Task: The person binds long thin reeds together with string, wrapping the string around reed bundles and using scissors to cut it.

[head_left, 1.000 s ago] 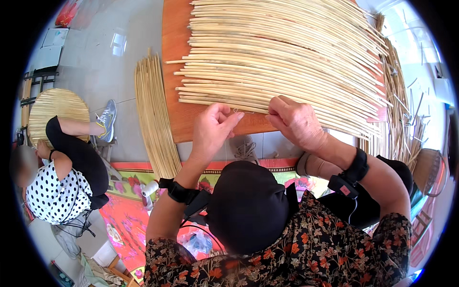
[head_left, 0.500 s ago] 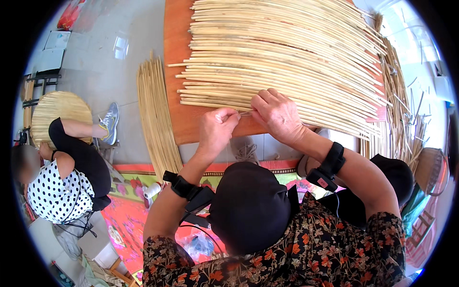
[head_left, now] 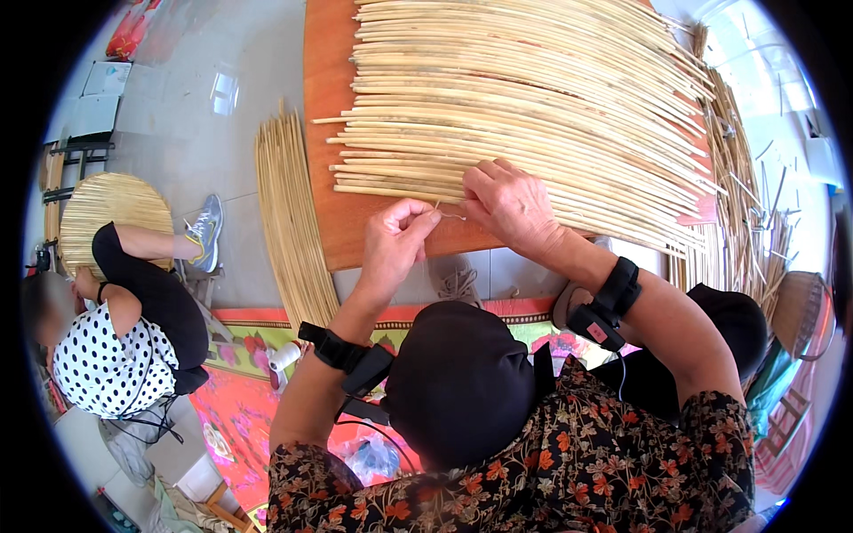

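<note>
Many pale, straight plant stalks lie side by side on a reddish-brown board. At their near edge, my left hand pinches a thin, light thread between thumb and forefinger. The thread runs across to the curled fingers of my right hand, which closes on it beside the nearest stalk. The right thumb and fingertips are partly hidden. Only a small gap separates the two hands, and the thread curves a little between them.
Left of the board lies a long bundle of stalks. A white spool stands on the flowered cloth. Another person sits at the left by a round woven piece. Darker loose stalks lie at right.
The thread between my hands has gone from nearly straight to slightly curved. My left hand has shifted slightly left; the right hand stays near the same stalk. The stalks look unmoved.
</note>
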Tool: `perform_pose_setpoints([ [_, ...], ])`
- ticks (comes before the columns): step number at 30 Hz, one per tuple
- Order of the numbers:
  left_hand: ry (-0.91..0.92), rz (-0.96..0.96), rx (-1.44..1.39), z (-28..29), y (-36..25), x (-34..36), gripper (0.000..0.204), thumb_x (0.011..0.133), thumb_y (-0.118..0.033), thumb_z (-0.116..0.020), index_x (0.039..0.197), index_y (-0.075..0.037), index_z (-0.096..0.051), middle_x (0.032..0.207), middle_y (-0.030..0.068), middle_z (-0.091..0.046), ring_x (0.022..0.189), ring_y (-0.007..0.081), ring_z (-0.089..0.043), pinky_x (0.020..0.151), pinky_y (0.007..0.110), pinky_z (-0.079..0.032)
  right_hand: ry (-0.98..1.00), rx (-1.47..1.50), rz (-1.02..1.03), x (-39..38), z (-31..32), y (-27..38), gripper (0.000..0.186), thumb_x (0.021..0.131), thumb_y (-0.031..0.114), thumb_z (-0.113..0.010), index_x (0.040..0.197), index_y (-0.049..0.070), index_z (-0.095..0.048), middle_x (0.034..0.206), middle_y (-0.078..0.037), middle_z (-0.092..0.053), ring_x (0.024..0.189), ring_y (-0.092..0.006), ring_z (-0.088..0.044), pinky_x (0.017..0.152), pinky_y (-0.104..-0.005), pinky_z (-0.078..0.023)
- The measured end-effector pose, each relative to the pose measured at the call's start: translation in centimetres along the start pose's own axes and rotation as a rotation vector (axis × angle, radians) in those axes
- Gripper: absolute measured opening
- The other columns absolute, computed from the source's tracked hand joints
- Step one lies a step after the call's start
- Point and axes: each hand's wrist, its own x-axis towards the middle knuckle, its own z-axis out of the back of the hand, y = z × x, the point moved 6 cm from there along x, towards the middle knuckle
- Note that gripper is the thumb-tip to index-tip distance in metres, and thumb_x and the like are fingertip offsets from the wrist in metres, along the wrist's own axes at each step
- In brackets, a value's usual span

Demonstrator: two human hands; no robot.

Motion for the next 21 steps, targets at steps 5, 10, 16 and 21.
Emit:
perform_pose_setpoints([
  [5,-0.066,-0.107,-0.073,0.0,0.3,-0.5,0.009,0.092,-0.008,-0.065,0.086,0.0,-0.064,0.095,0.0056,-0.064,0.062,0.0054,-0.057,0.054,0.02,-0.048,-0.015,0.001,-0.009,-0.4,0.3,0.3,0.018,0.078,0.015,-0.069,0.08,0.008,-0.053,0.078,-0.007,-0.055,0.08,-0.0278,-0.058,0.065,-0.0396,-0.05],
  [10,-0.083,0.074,-0.396,0.3,1.6,-0.9,0.008,0.094,-0.009,-0.061,0.092,-0.002,-0.058,0.098,0.0118,-0.068,0.073,0.0147,-0.068,0.063,0.026,-0.057,0.001,-0.019,-0.003,-0.5,0.3,0.6,0.02,0.078,0.017,-0.07,0.081,0.008,-0.053,0.079,-0.006,-0.056,0.081,-0.0272,-0.058,0.066,-0.0393,-0.05],
  [16,0.017,0.283,-0.299,-0.3,0.2,-1.0,0.019,0.093,-0.021,-0.066,0.097,-0.004,-0.059,0.084,0.0093,-0.068,0.07,0.0168,-0.07,0.06,0.026,-0.057,-0.045,0.001,0.005,-0.5,0.2,0.2,0.021,0.078,0.017,-0.071,0.08,0.007,-0.053,0.078,-0.007,-0.056,0.079,-0.028,-0.059,0.066,-0.0398,-0.05],
  [21,-0.014,0.378,-0.186,-1.3,-0.9,-0.6,0.024,0.09,-0.027,-0.072,0.092,-0.004,-0.065,0.063,0.0016,-0.061,0.049,0.0093,-0.059,0.045,0.021,-0.047,-0.072,0.005,0.003,-0.5,0.2,0.0,0.019,0.075,0.016,-0.07,0.078,0.007,-0.054,0.077,-0.008,-0.057,0.078,-0.0283,-0.06,0.064,-0.0408,-0.051],
])
